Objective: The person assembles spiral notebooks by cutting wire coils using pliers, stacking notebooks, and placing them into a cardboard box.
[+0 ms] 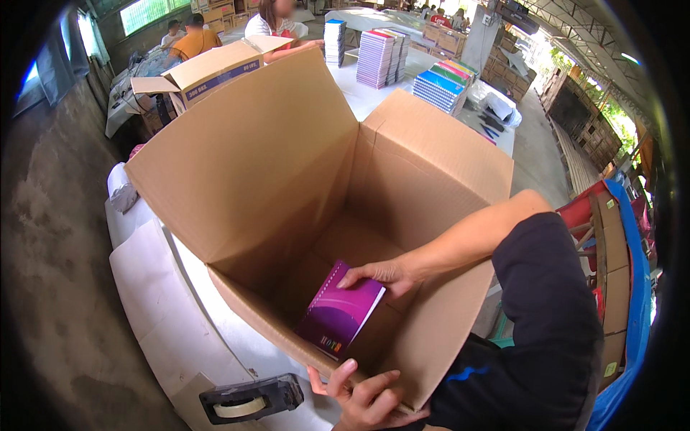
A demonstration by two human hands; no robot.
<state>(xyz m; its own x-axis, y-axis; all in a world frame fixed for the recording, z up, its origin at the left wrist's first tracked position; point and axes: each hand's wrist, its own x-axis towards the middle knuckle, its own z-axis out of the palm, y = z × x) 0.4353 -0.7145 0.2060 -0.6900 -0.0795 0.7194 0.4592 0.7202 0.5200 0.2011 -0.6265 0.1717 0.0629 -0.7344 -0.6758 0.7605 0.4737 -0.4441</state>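
A large cardboard box [287,136] stands with its flaps up in front of me. My right hand [388,276] reaches into it from the right, thumb on top of a purple spiral notebook [341,309]. The notebook is tilted inside the box, its wire binding to the left and white page edges to the right. The fingers under it are hidden, and I cannot tell whether other notebooks lie beneath. At the bottom, my left hand [363,399] curls its fingers over the box's near edge. A black tape dispenser [251,399] lies left of that hand.
Beyond the box, stacks of spiral notebooks [381,59] stand on a white-covered table [345,75], one stack blue-topped [438,87]. Another open carton [215,72] sits far left. A person [269,25] is across the table; others are farther back. A grey wall [57,215] runs along the left.
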